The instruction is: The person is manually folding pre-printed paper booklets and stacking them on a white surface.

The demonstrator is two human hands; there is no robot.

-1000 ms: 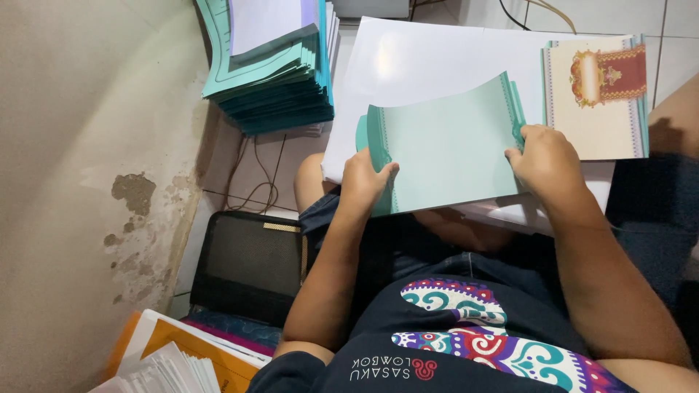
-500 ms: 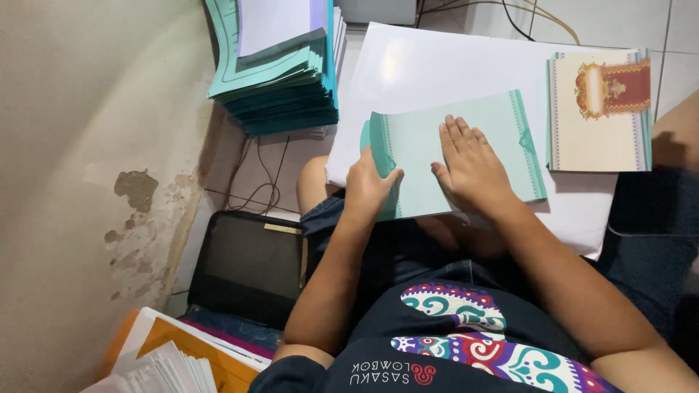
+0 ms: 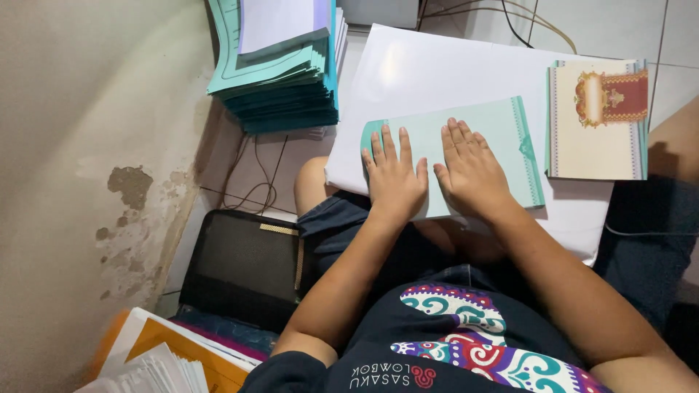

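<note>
A: Where the plastered wall (image 3: 80,182) is stained and flaking, how much room is left beside it?

B: Only a narrow strip of tiled floor (image 3: 240,167) is seen, crossed by thin cables (image 3: 251,185). A large white board (image 3: 466,80) is laid across the lap, and bare margin is left along its far edge.

A: What is stacked nearby?

B: A thick pile of teal folded cards (image 3: 280,80) is set at the board's far left corner. A smaller stack with a cream printed card (image 3: 597,120) on top is kept at the right edge.

A: And the hands?

B: A smooth teal folded sheet (image 3: 502,138) is pressed flat on the board. The left hand (image 3: 393,178) and right hand (image 3: 473,171) are laid open on it, fingers spread, side by side; nothing is gripped.
</note>
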